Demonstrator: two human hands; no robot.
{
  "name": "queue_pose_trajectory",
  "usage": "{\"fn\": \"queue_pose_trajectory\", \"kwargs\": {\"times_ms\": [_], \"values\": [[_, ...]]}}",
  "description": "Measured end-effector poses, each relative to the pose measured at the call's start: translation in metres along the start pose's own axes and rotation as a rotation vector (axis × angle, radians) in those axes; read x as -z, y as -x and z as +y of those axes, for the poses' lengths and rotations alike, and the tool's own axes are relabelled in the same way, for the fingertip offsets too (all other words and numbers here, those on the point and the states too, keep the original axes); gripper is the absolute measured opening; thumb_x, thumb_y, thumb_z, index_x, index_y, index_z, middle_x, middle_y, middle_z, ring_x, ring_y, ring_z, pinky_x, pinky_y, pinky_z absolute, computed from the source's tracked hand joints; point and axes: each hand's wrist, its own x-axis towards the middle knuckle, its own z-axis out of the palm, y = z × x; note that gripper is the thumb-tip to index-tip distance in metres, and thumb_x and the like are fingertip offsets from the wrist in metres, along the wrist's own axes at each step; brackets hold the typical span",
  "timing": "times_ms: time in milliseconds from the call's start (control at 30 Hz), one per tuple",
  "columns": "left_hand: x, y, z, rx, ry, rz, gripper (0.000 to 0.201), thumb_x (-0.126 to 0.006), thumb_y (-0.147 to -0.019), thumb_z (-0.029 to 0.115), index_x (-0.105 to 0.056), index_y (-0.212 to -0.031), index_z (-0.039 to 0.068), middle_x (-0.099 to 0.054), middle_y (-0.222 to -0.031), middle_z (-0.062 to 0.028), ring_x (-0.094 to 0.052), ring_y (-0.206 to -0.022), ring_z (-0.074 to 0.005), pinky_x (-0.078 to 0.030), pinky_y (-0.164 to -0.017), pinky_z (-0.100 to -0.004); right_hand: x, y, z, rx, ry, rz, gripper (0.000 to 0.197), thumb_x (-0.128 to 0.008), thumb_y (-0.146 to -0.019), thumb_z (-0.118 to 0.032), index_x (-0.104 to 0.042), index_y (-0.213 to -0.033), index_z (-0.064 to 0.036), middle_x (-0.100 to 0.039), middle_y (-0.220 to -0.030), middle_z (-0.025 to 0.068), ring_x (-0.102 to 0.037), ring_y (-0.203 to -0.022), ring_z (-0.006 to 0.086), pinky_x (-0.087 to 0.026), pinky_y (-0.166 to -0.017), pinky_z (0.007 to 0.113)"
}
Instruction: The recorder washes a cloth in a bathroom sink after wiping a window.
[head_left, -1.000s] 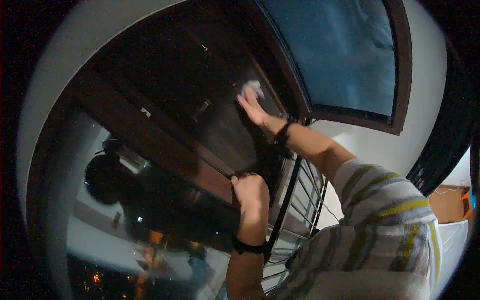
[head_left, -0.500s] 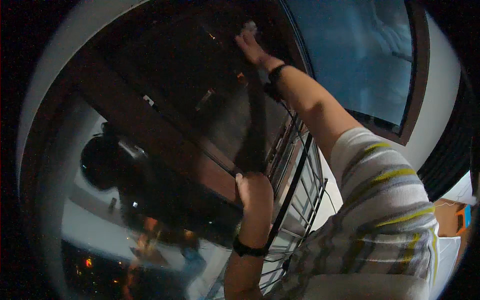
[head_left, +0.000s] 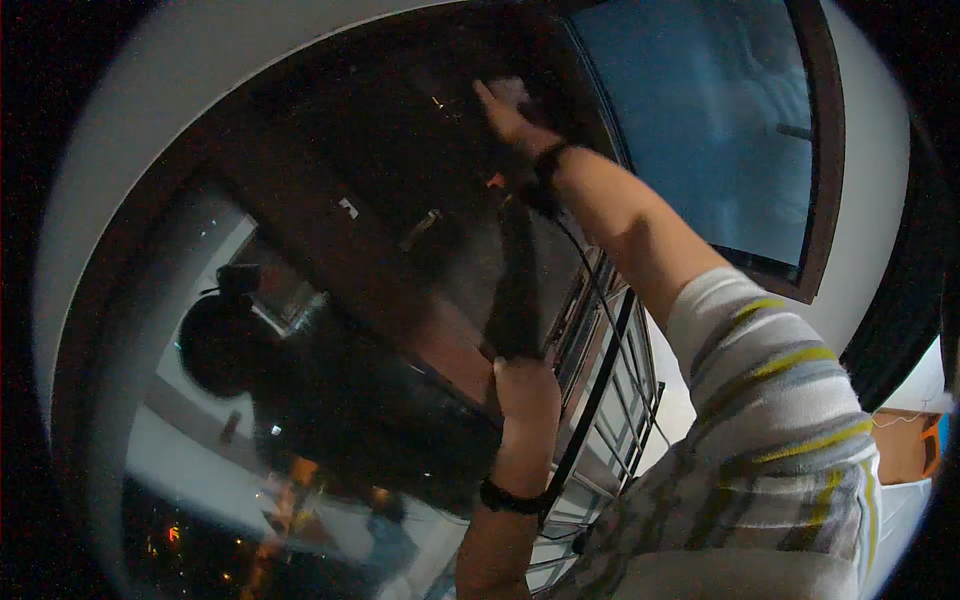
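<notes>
My right arm, in a striped short sleeve, reaches up to a dark window pane. Against that glass my right hand presses a pale, crumpled piece that looks like cloth; its fingers are partly hidden and dim. Lower down, my left hand is closed round the edge of the brown window frame. Its thumb shows on the near side, while the other fingers are hidden. Both wrists wear dark bands.
At right stands another brown-framed pane with bluish glass. Black metal bars run beside my left forearm. The lower-left glass mirrors a dark figure and small lights. A dark curtain hangs at far right, above an orange-brown item.
The whole view has shifted a little, so window and hands sit lower and further right. My right hand stays on the glass and more of the pale cloth shows. My left hand keeps its hold.
</notes>
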Motion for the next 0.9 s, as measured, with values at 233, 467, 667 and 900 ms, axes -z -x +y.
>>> {"fn": "queue_pose_trajectory", "kwargs": {"times_ms": [233,467,667,900], "values": [[-0.009,0.001,0.001,-0.06,0.051,0.14,0.016,-0.05,-0.076,0.018,-0.065,-0.075,0.013,-0.061,-0.068,-0.0058,-0.058,-0.07,-0.0204,-0.036,-0.074,-0.0389,0.01,-0.052,-0.102,0.133,-0.159,-0.042,0.06,-0.035,-0.086,-0.047,-0.03,-0.127,-0.003,-0.028,-0.13,0.0193,-0.026,-0.122,0.0316,-0.02,-0.1,0.04],[0.003,0.005,-0.005,0.088,-0.023,-0.067,0.018,-0.051,-0.078,0.02,-0.066,-0.07,0.015,-0.062,-0.071,-0.0031,-0.058,-0.072,-0.018,-0.034,-0.077,-0.0375,-0.001,0.064,-0.269,0.423,-0.167,-0.124,0.058,-0.037,-0.087,-0.037,-0.029,-0.123,0.009,-0.018,-0.133,0.0261,-0.012,-0.126,0.0363,-0.013,-0.104,0.038],[0.005,0.002,-0.001,0.086,-0.007,-0.167,0.017,-0.051,-0.078,0.02,-0.066,-0.073,0.014,-0.063,-0.075,-0.0039,-0.058,-0.074,-0.0184,-0.034,-0.078,-0.0374,0.011,0.081,-0.275,0.617,-0.269,-0.152,0.049,-0.037,-0.087,-0.033,-0.033,-0.123,0.0006,-0.018,-0.133,0.0272,-0.017,-0.125,0.0371,-0.014,-0.103,0.04],[0.016,0.011,-0.006,0.05,-0.005,-0.139,0.017,-0.049,-0.077,0.016,-0.065,-0.074,0.013,-0.062,-0.076,-0.0041,-0.058,-0.076,-0.018,-0.034,-0.076,-0.0377,0.023,0.029,-0.171,0.454,-0.042,-0.028,0.039,-0.038,-0.086,-0.027,-0.039,-0.118,-0.0036,-0.031,-0.127,0.0203,-0.028,-0.118,0.0363,-0.027,-0.095,0.045]]}}
